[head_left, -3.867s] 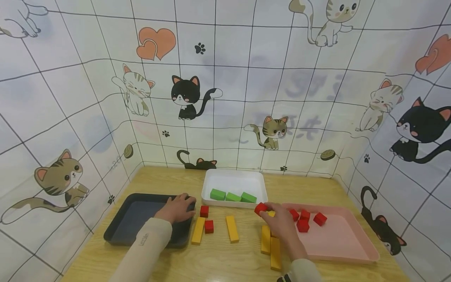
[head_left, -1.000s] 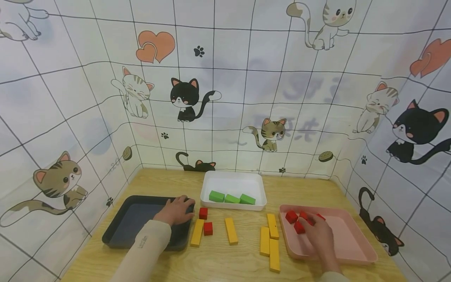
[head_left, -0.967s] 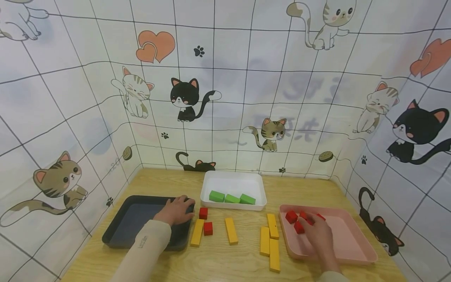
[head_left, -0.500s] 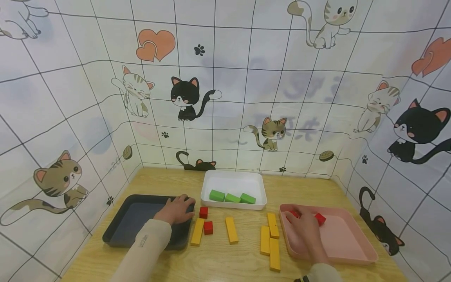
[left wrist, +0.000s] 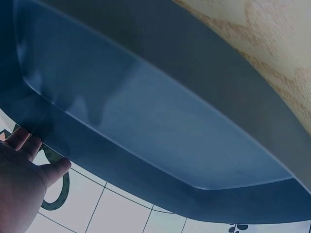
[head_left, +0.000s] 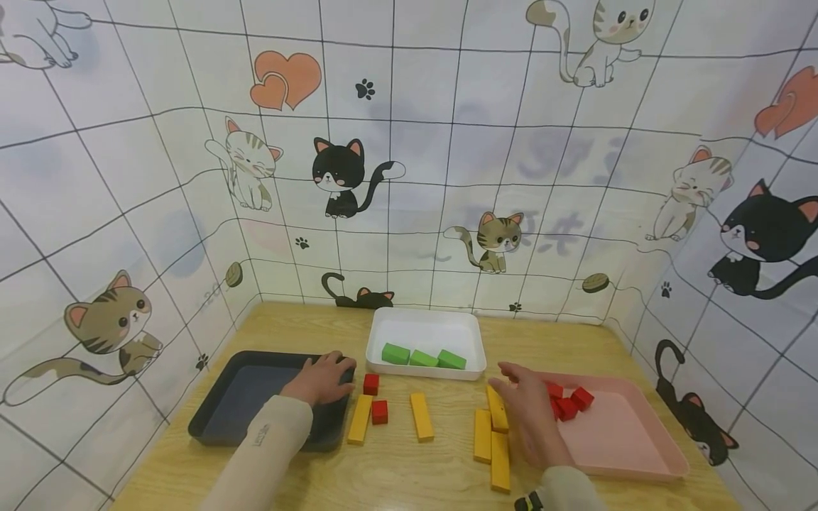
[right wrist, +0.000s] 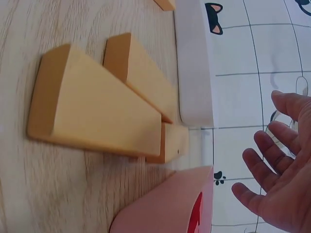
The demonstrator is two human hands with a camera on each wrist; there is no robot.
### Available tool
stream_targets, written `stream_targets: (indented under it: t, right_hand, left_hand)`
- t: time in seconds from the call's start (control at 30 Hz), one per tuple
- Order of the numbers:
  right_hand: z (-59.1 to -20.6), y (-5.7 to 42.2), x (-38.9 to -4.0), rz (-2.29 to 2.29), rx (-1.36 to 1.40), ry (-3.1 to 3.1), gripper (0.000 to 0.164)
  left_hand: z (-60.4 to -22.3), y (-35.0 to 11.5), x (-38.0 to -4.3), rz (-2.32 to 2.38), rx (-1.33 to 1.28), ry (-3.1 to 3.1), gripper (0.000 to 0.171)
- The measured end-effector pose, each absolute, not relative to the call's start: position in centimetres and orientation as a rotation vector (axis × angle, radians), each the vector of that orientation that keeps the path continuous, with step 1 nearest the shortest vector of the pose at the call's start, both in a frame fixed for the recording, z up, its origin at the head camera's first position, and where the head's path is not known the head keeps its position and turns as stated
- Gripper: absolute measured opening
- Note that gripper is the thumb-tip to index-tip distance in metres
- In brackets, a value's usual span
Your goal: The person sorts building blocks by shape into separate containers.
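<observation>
My left hand [head_left: 318, 380] rests on the far right corner of the dark tray [head_left: 249, 397], fingers relaxed over the rim. In the left wrist view, that hand [left wrist: 24, 179] has its fingertips at the tray's outer edge. My right hand [head_left: 529, 401] hovers by the left rim of the pink tray [head_left: 633, 440], partly covering it. The right wrist view shows this hand [right wrist: 286, 179] with fingers spread and nothing held. Several red cubes [head_left: 581, 399] cluster inside the pink tray, some hidden behind the hand. Three yellow blocks [head_left: 500, 461] lie just left of it.
A white tray [head_left: 424, 328] at the back holds three green blocks [head_left: 396, 354]. Between the dark tray and the middle lie two red cubes [head_left: 380, 411] and a yellow block [head_left: 360, 420]. Another yellow block [head_left: 421, 417] sits at centre. A cat-printed cloth [head_left: 422, 177] encloses the table.
My right hand held a red cube above the yellow blocks, then went among the cubes in the pink tray. It has since moved left, empty. The left hand stays on the dark tray.
</observation>
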State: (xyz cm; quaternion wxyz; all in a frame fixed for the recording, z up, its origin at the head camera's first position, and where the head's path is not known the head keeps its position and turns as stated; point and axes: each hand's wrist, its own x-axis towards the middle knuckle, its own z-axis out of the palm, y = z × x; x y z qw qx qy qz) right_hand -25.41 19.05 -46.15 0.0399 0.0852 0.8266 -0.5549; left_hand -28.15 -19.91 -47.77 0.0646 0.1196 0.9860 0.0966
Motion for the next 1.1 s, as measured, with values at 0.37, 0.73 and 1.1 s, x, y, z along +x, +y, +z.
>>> stream_targets:
  t: [0.37, 0.73, 1.1]
  right_hand:
    - [-46.9, 16.0, -26.0, -1.390, -0.002, 2.820, 0.048]
    - [-47.5, 13.0, -25.9, -1.310, -0.131, 2.837, 0.042]
    - [-48.4, 10.5, -26.3, -1.310, -0.397, 2.809, 0.044]
  left_hand:
    - [-47.8, -19.9, -28.1, 0.290, 0.352, 2.975, 0.048]
    - [-47.8, -19.9, -28.3, 0.283, 0.341, 2.974, 0.048]
    - [-47.8, -19.9, -28.3, 0.290, 0.342, 2.975, 0.049]
